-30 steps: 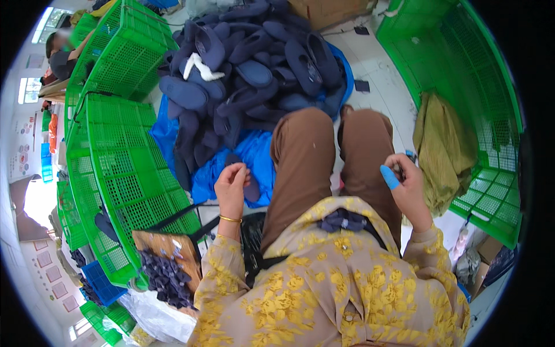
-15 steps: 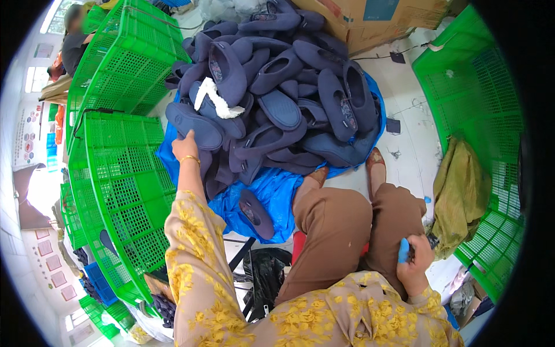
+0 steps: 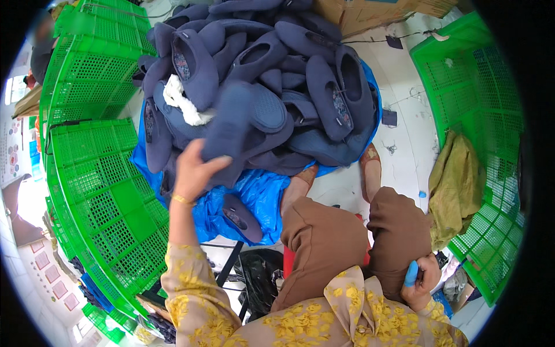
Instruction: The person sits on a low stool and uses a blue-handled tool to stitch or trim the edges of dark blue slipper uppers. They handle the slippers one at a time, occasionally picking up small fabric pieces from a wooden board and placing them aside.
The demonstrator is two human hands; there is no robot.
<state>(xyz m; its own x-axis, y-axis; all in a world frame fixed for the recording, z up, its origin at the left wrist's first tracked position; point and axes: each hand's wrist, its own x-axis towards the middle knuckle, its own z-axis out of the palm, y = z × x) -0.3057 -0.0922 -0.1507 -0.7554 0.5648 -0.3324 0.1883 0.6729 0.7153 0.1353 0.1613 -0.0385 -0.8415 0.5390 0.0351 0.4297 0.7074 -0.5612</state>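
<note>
My left hand [image 3: 194, 168] grips a navy shoe [image 3: 226, 124] by one end, with its sole facing up. The shoe is held over a heap of similar navy slip-on shoes [image 3: 254, 61] on a blue plastic sheet [image 3: 272, 184]. A crumpled white strip [image 3: 184, 101] lies on the heap beside the held shoe. One single shoe [image 3: 241, 218] rests apart on the near part of the sheet. My right hand [image 3: 421, 283] lies closed by my right thigh, with a blue finger cover on one digit. Whatever its curled fingers hold, if anything, is hidden.
Tall green plastic crates [image 3: 101, 196] line the left side, and another green crate [image 3: 457, 75] stands at the right with an olive cloth [image 3: 459, 191] over its edge. A cardboard box [image 3: 376, 17] is at the back. A black plastic bag [image 3: 260, 277] sits near my left leg.
My left hand has lifted a shoe from the left of the heap and moved it right and nearer me. My right hand stays by my thigh. The view has shifted slightly.
</note>
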